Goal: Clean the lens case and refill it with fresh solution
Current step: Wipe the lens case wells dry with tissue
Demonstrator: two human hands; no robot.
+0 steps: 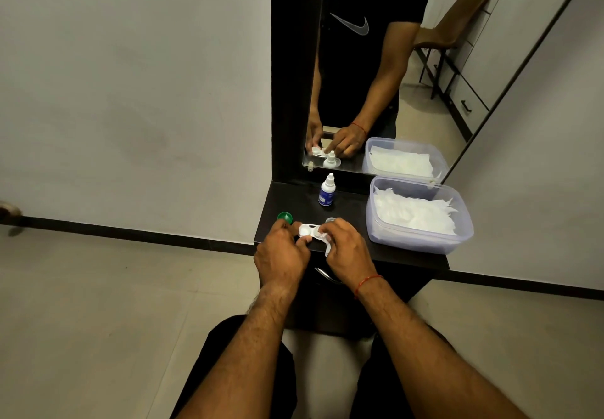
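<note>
Left hand (281,256) is pinching the left end of the lens case (310,231) | right hand (346,250) is pressing a white tissue (327,244) into its right well | case is lying left-right above the tabletop (385,255) front edge, wells upward | solution bottle (327,190) is standing upright behind, blue label unreadable | green cap (284,217) is resting left.

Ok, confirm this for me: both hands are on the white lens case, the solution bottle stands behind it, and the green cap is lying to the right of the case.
One thing is wrong. The green cap lies to the left of the lens case, beside the left hand, not to the right. The head view shows it. The rest holds: the right hand is also on the case, and the solution bottle stands behind it.
</note>
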